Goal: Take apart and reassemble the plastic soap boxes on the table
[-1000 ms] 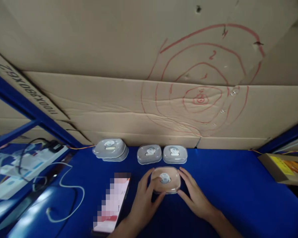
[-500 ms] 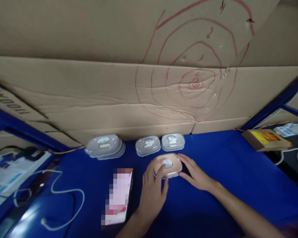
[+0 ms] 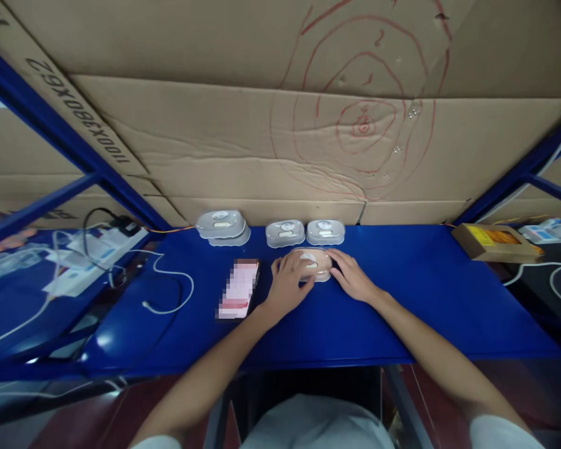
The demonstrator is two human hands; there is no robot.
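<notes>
A pinkish-beige oval plastic container with a clear rim and a round white label lies on the blue table between my hands. My left hand rests over its left part, with fingers bent onto the top. At its right edge, my right hand holds the side, thumb and fingers around the corner. The left fingers partly hide the label. Just behind stand two similar greyish clear containers, one on the left and one on the right. Farther left is a stack of such containers.
A phone with a pixelated screen lies left of my left hand. A white cable curls on the blue table. Cardboard with red rings closes off the back. At right sits a brown box, beside blue frame bars.
The camera view has pulled back and tilted down, now showing the table's front edge and my lap. Both hands stay at the pinkish container; the left fingers lie further over its top.
</notes>
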